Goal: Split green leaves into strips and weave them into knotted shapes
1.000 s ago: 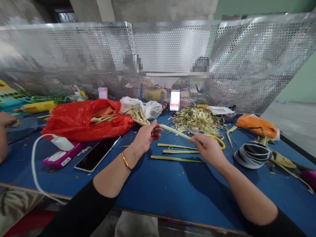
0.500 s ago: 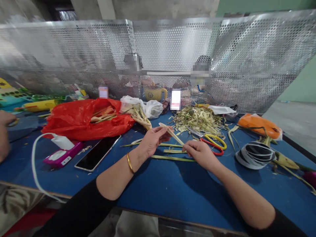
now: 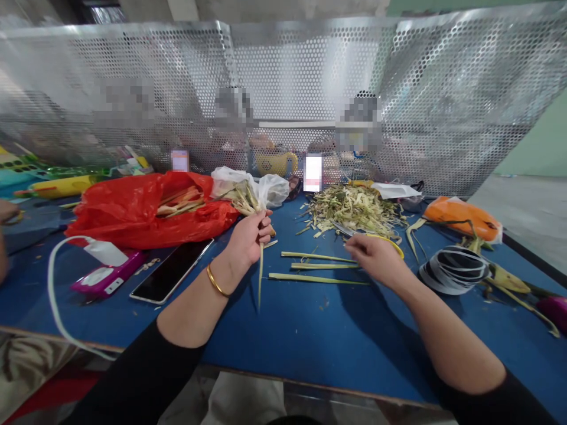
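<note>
My left hand [image 3: 251, 235], closed, grips a thin green stalk [image 3: 260, 277] that hangs down toward the blue table. Over the scissors [image 3: 390, 241], my right hand [image 3: 370, 254] has curled fingers and covers most of the handles; whether it grips them is hidden. Several pale green strips [image 3: 319, 277] lie side by side between the hands. Behind them is a heap of shredded plant trimmings [image 3: 354, 209], close to the scissor blades.
On the left are a red plastic bag [image 3: 119, 212], a black phone [image 3: 172, 273] and a purple power strip [image 3: 106, 277] with a white cable. A ribbon roll [image 3: 454, 270] and an orange bag [image 3: 463, 218] stand right. Another person's hand [image 3: 7, 211] shows at far left.
The pale piece held between both hands is no longer between them. My left hand moved left and now has a hanging stalk; my right hand moved right onto the scissors.
</note>
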